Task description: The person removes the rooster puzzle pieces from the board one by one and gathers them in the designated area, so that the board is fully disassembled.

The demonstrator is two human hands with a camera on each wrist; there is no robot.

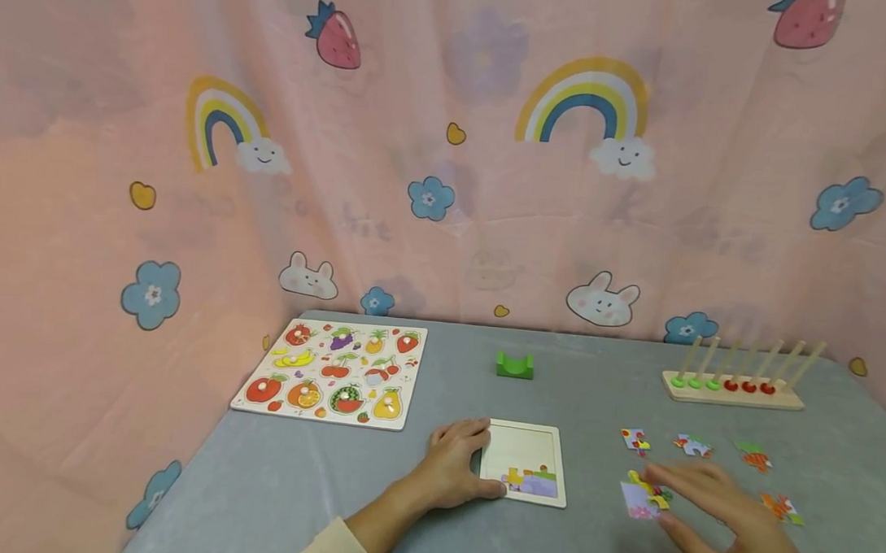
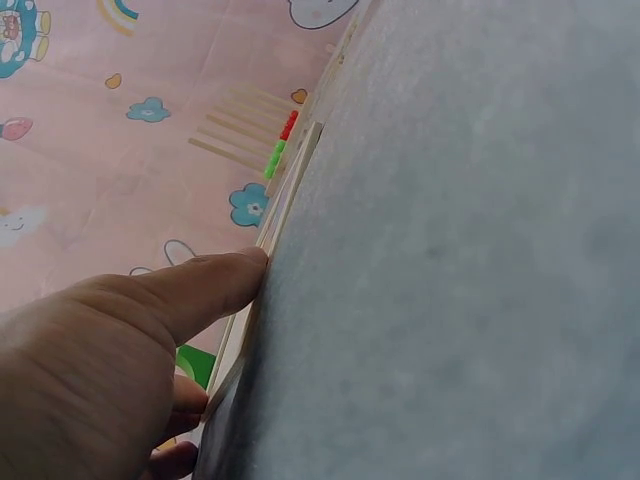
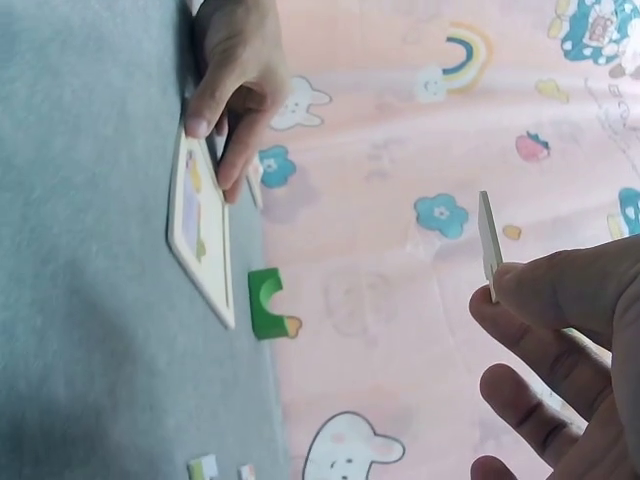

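My left hand (image 1: 454, 464) grips the left side of a square wooden puzzle tray (image 1: 562, 468), with the thumb at its near corner and the fingers at the far corner. A few joined puzzle pieces (image 1: 538, 482) lie along the tray's near edge. To the right of the tray, my right hand (image 1: 728, 514) pinches a lilac jigsaw piece (image 1: 636, 496) with a pink flower between thumb and index finger. The right wrist view shows this thin piece (image 3: 488, 240) edge-on, raised above the table. In the left wrist view, the thumb (image 2: 215, 285) presses on the tray's rim (image 2: 283, 210).
Loose jigsaw pieces lie around the right hand, among them a blue one (image 1: 693, 445) and an orange one (image 1: 781, 508). A fruit peg board (image 1: 417, 381) lies at the left. Farther back stand a green block (image 1: 515, 367) and a pegged stand with rings (image 1: 732, 398).
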